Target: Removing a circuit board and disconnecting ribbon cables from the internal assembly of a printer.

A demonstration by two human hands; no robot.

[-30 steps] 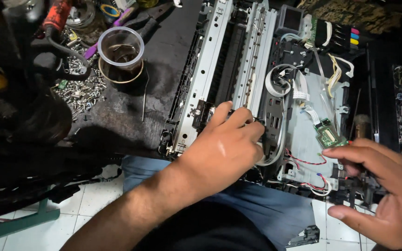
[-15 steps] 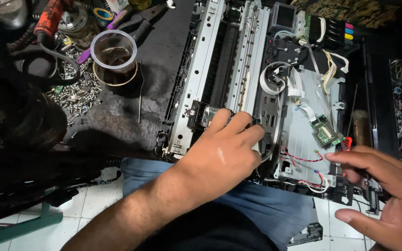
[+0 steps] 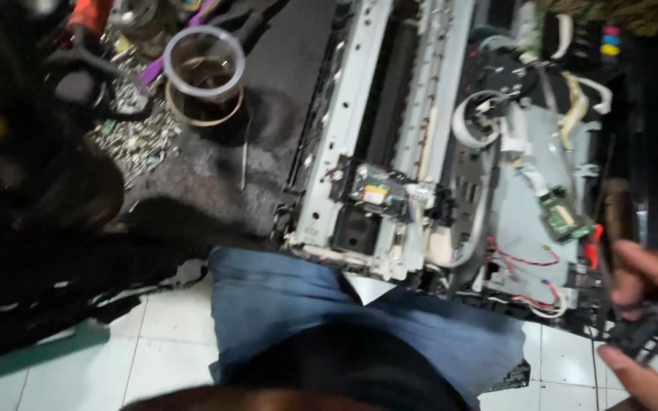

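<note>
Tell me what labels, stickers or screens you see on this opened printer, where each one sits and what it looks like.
Small label: on the carriage at the printer's middle, squarish, white with an orange band.
Colour patches: top right on a dark block, stacked pink, blue and yellow.
Green circuit board: right side, near the right hand, bearing a pale rectangular patch.
No screen in view.

repair workshop: gutted printer (image 3: 420,152), loose screws (image 3: 135,137) (tiled floor (image 3: 154,342))
</note>
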